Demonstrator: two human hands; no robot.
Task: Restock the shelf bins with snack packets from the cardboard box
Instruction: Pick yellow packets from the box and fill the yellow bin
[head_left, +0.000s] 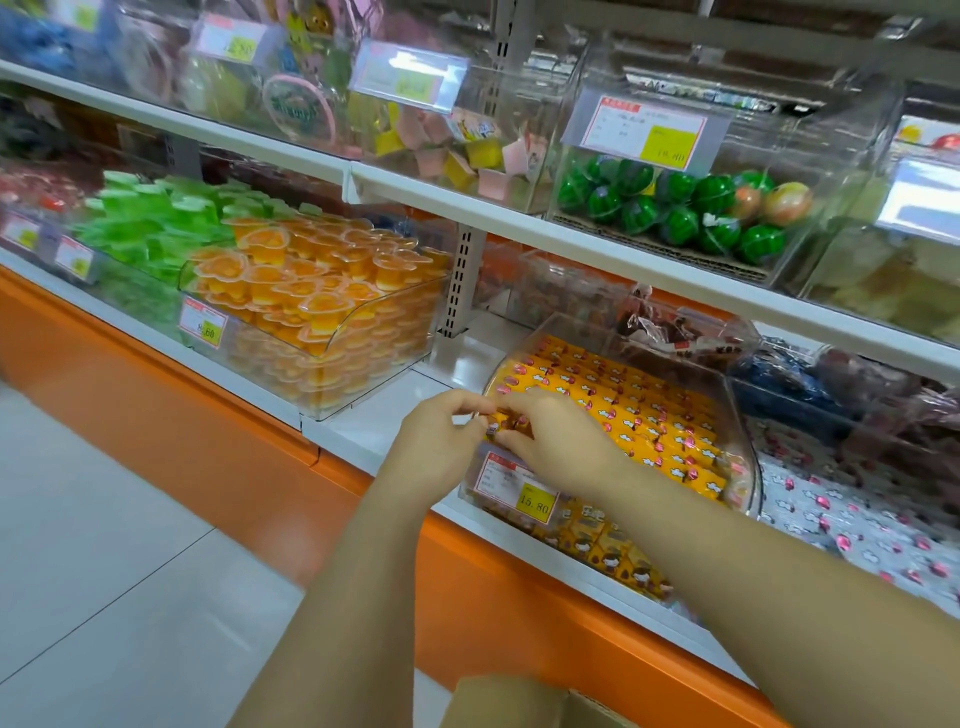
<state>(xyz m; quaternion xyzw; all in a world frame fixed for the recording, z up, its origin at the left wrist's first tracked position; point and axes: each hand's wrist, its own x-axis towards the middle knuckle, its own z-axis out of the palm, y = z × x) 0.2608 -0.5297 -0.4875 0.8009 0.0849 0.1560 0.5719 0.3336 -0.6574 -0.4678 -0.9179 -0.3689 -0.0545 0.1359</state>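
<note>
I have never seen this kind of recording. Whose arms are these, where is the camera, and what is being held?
No machine here: a person wears one camera on the head, looking forward and down, so you see their own arms. The left hand and right hand together pinch a yellow snack packet at the front of a clear shelf bin filled with rows of similar packets. A cardboard box shows at the bottom edge. Left of that bin is another, holding orange jelly cups.

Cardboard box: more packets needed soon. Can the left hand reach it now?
Probably, once freed: the cardboard box sits right below with nothing over it, but the left hand pinches a yellow packet together with the right hand.
</note>
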